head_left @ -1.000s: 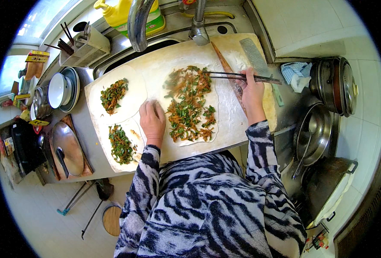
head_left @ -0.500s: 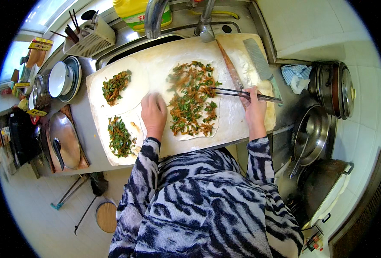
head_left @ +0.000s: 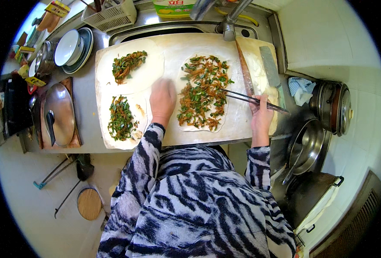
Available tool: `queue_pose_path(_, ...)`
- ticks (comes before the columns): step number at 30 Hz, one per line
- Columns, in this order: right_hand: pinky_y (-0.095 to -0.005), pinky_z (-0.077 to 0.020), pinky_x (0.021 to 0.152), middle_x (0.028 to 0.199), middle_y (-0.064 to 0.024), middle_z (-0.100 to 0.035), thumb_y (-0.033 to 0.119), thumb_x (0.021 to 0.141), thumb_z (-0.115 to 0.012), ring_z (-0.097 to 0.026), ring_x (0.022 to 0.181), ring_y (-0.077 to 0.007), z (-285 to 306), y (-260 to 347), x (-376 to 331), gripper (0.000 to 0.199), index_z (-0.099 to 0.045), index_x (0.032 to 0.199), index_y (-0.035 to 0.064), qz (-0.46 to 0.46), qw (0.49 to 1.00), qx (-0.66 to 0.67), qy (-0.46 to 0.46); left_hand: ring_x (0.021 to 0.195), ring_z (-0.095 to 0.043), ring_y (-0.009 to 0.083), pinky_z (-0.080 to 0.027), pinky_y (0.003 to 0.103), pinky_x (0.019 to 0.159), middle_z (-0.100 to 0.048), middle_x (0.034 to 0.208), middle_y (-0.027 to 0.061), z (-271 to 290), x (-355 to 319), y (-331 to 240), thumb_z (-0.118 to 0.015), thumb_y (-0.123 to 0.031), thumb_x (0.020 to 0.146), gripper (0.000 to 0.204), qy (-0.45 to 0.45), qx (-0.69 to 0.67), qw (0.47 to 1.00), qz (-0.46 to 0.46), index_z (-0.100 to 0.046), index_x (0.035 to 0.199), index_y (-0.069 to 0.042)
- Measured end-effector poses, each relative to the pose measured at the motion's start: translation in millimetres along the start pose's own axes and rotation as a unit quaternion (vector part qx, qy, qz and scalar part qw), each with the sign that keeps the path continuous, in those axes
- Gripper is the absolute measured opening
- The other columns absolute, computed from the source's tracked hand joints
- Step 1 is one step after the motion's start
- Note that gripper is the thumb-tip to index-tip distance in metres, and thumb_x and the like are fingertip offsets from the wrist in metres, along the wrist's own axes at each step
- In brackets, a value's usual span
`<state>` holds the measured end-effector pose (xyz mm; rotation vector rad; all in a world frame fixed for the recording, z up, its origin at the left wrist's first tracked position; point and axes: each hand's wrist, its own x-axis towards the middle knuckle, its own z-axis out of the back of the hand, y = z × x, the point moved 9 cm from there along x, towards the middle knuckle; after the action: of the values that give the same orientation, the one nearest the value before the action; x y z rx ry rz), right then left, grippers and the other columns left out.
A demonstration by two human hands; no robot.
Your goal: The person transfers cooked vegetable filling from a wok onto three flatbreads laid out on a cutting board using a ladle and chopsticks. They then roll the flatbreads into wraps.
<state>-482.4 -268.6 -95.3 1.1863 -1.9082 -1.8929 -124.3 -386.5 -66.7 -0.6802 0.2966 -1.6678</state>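
My right hand (head_left: 261,115) grips a pair of dark chopsticks (head_left: 242,96), their tips on the chopped green and orange-brown filling (head_left: 203,92). That filling is spread over a rolled-out dough sheet (head_left: 218,124) on the wooden board (head_left: 177,45). My left hand (head_left: 162,99) hovers or rests just left of this sheet, fingers smeared by motion; I see nothing in it. Two more dough sheets lie at the left: the far one (head_left: 154,58) carries a filling heap (head_left: 123,69), the near one (head_left: 141,107) another heap (head_left: 119,120).
A tapered rolling pin (head_left: 244,69) and a grey flat blade (head_left: 269,64) lie at the board's right. Behind are a faucet (head_left: 229,28) and sink. Bowls (head_left: 67,47) and an oval lid (head_left: 59,114) stand left; stacked pots (head_left: 328,103) and a steel pan (head_left: 308,144) right.
The view has shifted, so the board sits higher and further right. My right hand still holds the chopsticks at the same filling; the left stays beside the sheet, now blurred.
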Motion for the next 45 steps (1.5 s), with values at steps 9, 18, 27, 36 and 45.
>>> queue_pose_path(9,-0.0259,-0.058,0.067,0.091,-0.0089,-0.067,0.026,0.1,-0.059,-0.065,0.077,-0.0136,-81,-21,-34,0.027,-0.064,0.096,-0.0001,-0.031,0.989,-0.032,0.139,0.094,-0.056,0.0362,-0.048,0.044,0.081,-0.059,0.097,0.0156,-1,0,9,-0.056,-0.013,0.092,0.012,-0.003,-0.044,0.999,0.018,-0.059,0.1,-0.004)
queue_pose_path(18,-0.0275,-0.0572,0.067,0.09,-0.0102,-0.067,0.028,0.1,-0.059,-0.066,0.076,-0.0155,-123,-32,-9,0.029,-0.063,0.093,0.0002,-0.028,0.99,-0.01,0.14,0.095,-0.059,0.0322,-0.051,0.04,0.079,-0.06,0.099,0.0126,4,0,7,-0.061,-0.011,0.09,0.01,-0.01,-0.043,0.999,0.013,-0.06,0.099,-0.006)
queue_pose_path(27,-0.0282,-0.0581,0.071,0.098,-0.0093,-0.069,0.026,0.1,-0.059,-0.066,0.086,-0.0152,-135,-18,-20,0.024,-0.064,0.101,0.0025,-0.015,0.973,-0.016,0.228,0.09,-0.057,0.0335,-0.05,0.043,0.075,-0.057,0.092,0.0131,4,1,5,-0.059,-0.011,0.089,0.009,-0.023,-0.064,0.998,-0.008,-0.058,0.096,-0.005)
queue_pose_path(36,-0.0257,-0.0585,0.07,0.099,-0.0126,-0.069,0.026,0.1,-0.059,-0.068,0.082,-0.0163,-102,-46,-10,0.026,-0.063,0.099,0.0006,-0.015,0.986,-0.013,0.163,0.088,-0.057,0.0331,-0.049,0.042,0.074,-0.056,0.09,0.0133,6,0,7,-0.059,-0.01,0.089,0.008,-0.039,-0.072,0.997,-0.013,-0.058,0.095,-0.005)
queue_pose_path(45,-0.0255,-0.0594,0.068,0.096,-0.0124,-0.07,0.027,0.1,-0.058,-0.069,0.084,-0.0163,-71,-27,-15,0.026,-0.064,0.1,0.0017,-0.009,0.992,-0.018,0.124,0.086,-0.056,0.0322,-0.049,0.042,0.072,-0.055,0.088,0.0128,5,-1,7,-0.058,-0.008,0.089,0.006,-0.038,-0.083,0.996,-0.021,-0.056,0.094,-0.005)
